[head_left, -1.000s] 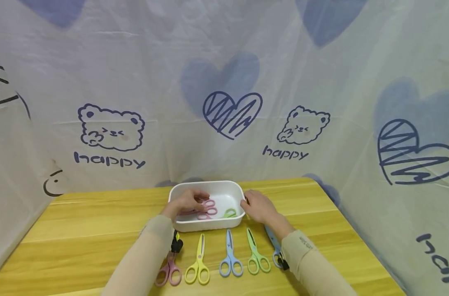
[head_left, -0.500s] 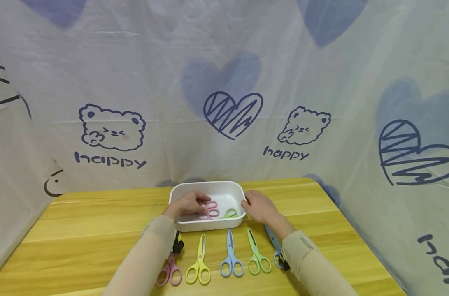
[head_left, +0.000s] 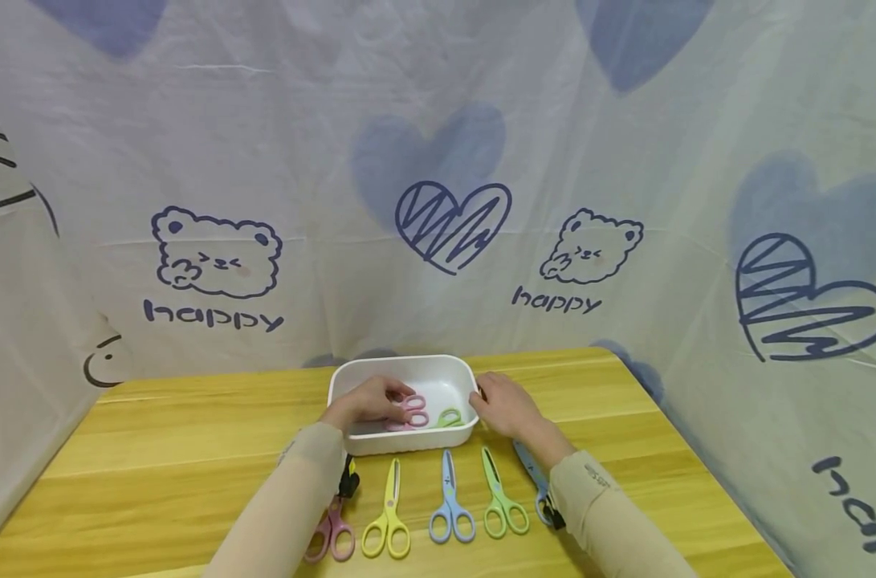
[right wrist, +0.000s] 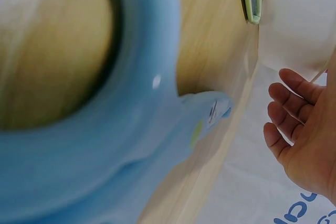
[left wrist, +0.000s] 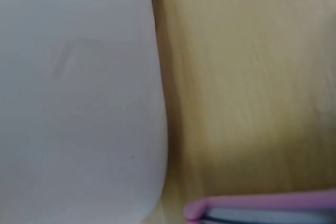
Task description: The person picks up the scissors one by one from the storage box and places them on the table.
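Currently, the left hand (head_left: pixel 371 398) has its grip pinched around pink scissors (head_left: pixel 413 410) inside the white tray (head_left: pixel 409 442) on the surface (head_left: pixel 192 449); the right hand (head_left: pixel 507 404), its grip loose, rests slightly bent fingers against the tray's right end (green scissors (head_left: pixel 445 417) lie inside too).

It looks like a little craft corner, but I can't tell if it is in a home, a school or some other place. A yellow wooden table (head_left: pixel 192 449) stands by big white sheets (head_left: pixel 300 144) that hang like walls at the back and on both sides, with creases, blue hearts (head_left: pixel 454 227), bear faces (head_left: pixel 217 251) and the word "happy" (head_left: pixel 213 316) on them. The crafty part is the white tub (head_left: pixel 409 442) and the bright yellow scissors (head_left: pixel 392 499), blue scissors (head_left: pixel 450 494) and green scissors (head_left: pixel 498 491) on the table.
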Demonstrator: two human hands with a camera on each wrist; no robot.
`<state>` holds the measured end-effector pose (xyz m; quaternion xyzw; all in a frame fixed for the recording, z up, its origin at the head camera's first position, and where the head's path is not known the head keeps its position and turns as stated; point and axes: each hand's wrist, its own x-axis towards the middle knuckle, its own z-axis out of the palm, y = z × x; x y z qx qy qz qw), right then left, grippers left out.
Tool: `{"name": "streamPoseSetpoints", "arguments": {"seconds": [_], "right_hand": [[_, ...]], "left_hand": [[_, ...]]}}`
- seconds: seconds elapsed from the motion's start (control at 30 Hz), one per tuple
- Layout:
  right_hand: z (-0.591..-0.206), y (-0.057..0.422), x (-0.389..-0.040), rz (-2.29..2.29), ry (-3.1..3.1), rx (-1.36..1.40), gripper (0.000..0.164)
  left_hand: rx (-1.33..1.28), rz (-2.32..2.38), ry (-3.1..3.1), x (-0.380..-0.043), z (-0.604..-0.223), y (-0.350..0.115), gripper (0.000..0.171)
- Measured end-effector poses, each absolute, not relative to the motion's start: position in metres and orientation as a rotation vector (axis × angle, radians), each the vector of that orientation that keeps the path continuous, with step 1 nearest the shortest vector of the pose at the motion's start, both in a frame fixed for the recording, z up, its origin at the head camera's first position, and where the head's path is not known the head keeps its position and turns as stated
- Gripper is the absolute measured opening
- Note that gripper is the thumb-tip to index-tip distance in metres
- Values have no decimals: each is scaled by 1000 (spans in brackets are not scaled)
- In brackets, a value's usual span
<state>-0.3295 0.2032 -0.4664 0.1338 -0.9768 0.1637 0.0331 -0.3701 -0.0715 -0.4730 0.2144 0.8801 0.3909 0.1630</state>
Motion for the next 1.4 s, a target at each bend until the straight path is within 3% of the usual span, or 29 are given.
{"name": "streamPoseSetpoints", "arguments": {"seconds": [1.4], "right_hand": [[-460, 202, -327, 502, -3051, 409, 43]], "left_hand": [[621, 1333, 2395, -370, -465, -80, 38]]}}
